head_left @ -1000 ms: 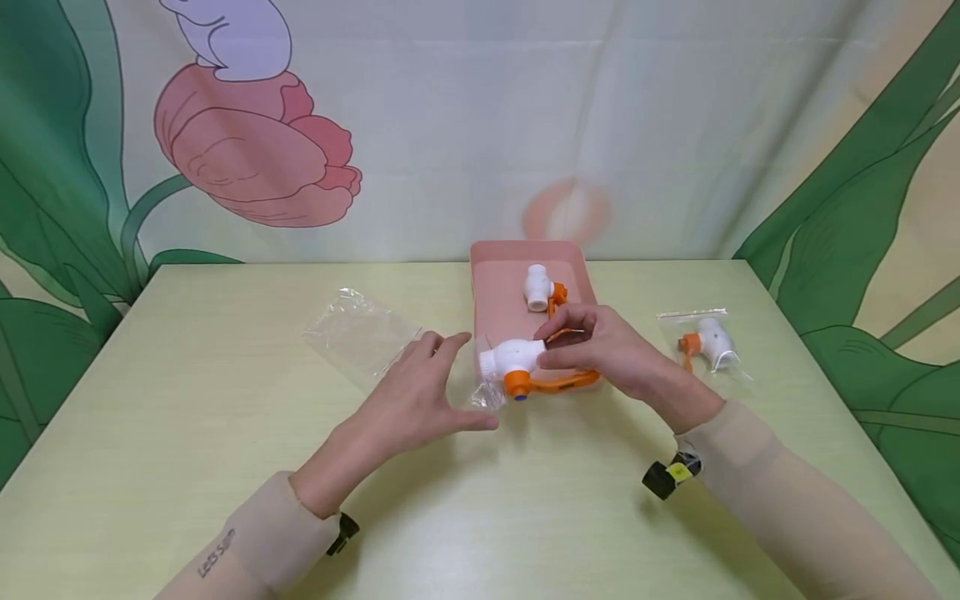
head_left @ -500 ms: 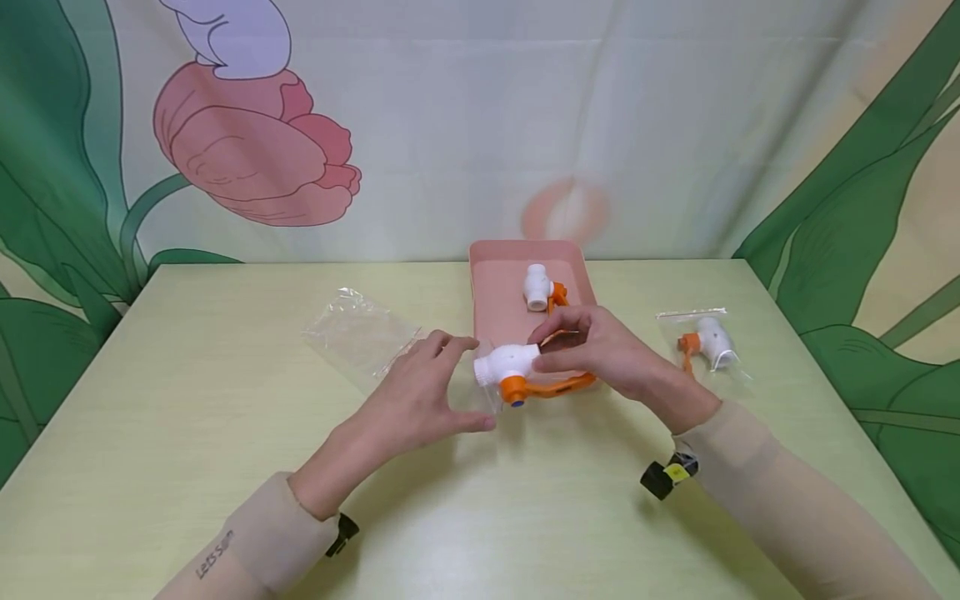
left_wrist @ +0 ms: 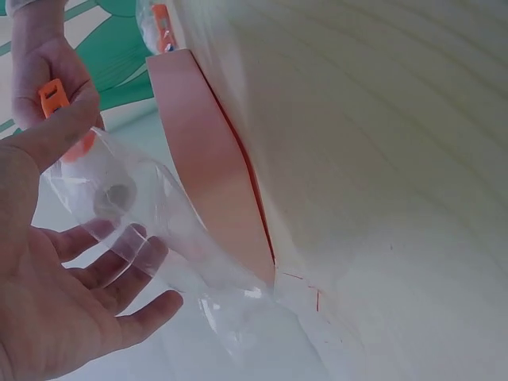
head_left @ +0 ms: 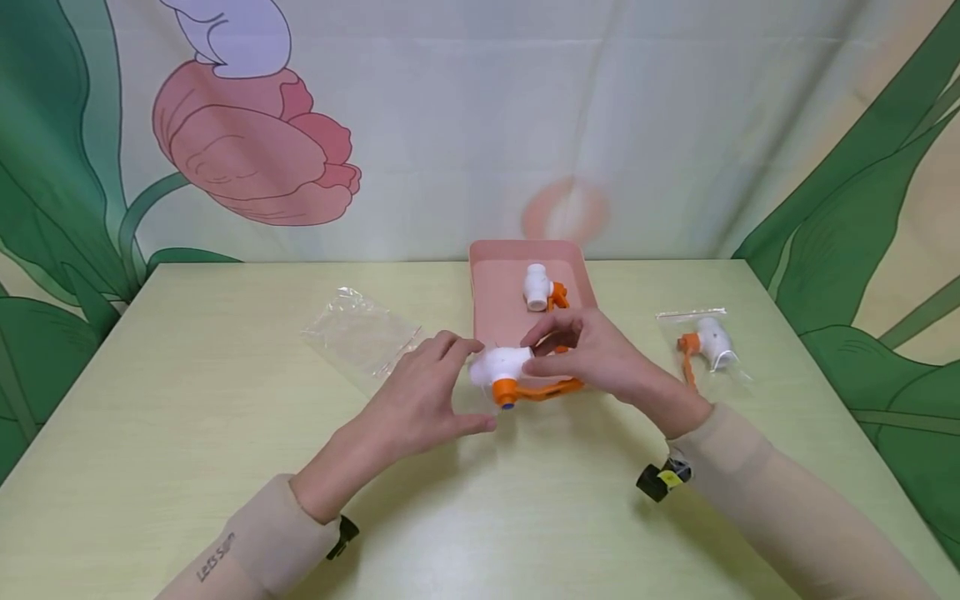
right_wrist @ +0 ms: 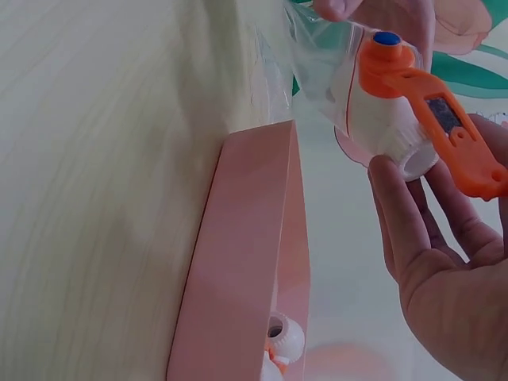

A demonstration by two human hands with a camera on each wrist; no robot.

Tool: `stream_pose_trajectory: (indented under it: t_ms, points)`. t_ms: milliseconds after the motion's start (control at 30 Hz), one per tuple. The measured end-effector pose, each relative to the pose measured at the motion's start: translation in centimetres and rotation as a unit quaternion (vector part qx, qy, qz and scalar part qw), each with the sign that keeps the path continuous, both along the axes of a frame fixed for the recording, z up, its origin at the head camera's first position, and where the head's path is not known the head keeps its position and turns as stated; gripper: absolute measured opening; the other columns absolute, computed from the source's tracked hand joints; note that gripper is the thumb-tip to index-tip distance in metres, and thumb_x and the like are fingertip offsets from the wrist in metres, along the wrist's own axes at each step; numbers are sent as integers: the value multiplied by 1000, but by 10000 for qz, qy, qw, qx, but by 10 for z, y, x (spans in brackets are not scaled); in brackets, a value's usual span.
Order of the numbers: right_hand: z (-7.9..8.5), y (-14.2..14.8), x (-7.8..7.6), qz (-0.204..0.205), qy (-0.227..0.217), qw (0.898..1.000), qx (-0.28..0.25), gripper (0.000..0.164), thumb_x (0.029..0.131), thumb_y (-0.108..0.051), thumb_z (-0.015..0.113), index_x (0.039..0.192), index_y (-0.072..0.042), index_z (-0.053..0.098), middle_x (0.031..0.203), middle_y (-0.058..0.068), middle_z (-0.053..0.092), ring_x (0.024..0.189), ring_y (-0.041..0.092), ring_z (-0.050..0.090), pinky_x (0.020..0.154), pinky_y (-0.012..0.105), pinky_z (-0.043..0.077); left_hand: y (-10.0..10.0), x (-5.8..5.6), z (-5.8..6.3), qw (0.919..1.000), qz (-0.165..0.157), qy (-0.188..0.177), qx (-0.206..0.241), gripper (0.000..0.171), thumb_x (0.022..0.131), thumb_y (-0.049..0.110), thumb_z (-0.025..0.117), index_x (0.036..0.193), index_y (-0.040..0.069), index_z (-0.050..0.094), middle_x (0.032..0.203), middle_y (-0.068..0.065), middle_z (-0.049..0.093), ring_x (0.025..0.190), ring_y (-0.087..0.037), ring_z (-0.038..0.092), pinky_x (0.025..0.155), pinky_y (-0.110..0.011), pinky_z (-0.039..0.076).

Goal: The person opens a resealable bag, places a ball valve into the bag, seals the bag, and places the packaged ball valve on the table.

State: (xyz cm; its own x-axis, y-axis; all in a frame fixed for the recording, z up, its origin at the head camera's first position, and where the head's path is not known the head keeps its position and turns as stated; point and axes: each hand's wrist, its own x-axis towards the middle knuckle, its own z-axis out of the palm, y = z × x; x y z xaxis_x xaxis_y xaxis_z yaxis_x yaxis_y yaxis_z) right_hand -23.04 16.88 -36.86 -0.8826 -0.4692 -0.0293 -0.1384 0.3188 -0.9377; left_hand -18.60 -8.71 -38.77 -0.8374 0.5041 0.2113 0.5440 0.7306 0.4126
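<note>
My right hand [head_left: 592, 354] pinches the end of a white plastic ball valve [head_left: 502, 365] with an orange lever handle [right_wrist: 444, 119] and a blue cap. The valve's other end lies inside a clear plastic bag [left_wrist: 171, 226]. My left hand [head_left: 420, 392] is spread around the bag, thumb and fingers apart and fairly straight; several of its fingers [left_wrist: 147, 254] show through the film. Just behind the hands a pink tray [head_left: 498, 287] holds another white valve [head_left: 536, 287] with an orange handle.
A flat clear bag [head_left: 360, 333] lies on the table [head_left: 225, 367] left of the tray. At the right, a bagged valve [head_left: 712, 343] with an orange handle rests on the tabletop. A printed cloth [head_left: 450, 125] hangs behind the table's back edge.
My right hand has moved a little left and toward me, carrying the valve further into the bag between the left thumb and fingers. The left hand has barely moved.
</note>
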Motion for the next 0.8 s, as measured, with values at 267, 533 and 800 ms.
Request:
stream_pose_trajectory:
  t_ms: [267, 533, 800]
  points:
    - [2, -5, 4, 79, 263, 9996, 15, 21, 85, -9, 84, 102, -6, 72, 106, 11, 69, 97, 30, 67, 75, 34, 58, 3, 3, 2, 9995, -31, 298, -55, 83, 73, 41, 94, 138, 7, 55, 118, -6, 57, 106, -27, 57, 99, -50, 46]
    - [-3, -10, 8, 27, 386, 9991, -148, 22, 84, -6, 84, 102, -6, 73, 101, 9, 72, 94, 28, 69, 75, 33, 58, 6, 6, 2, 9962, 15, 787, -365, 84, 72, 43, 94, 137, 7, 54, 119, -9, 57, 113, -34, 57, 102, -55, 43]
    - [-6, -15, 12, -48, 570, 9980, -260, 19, 85, -5, 83, 102, -7, 74, 101, 8, 72, 98, 29, 67, 76, 34, 57, 7, 7, 0, 9904, 26, 1226, -643, 83, 72, 43, 94, 135, 7, 55, 119, -10, 57, 114, -35, 58, 102, -52, 44]
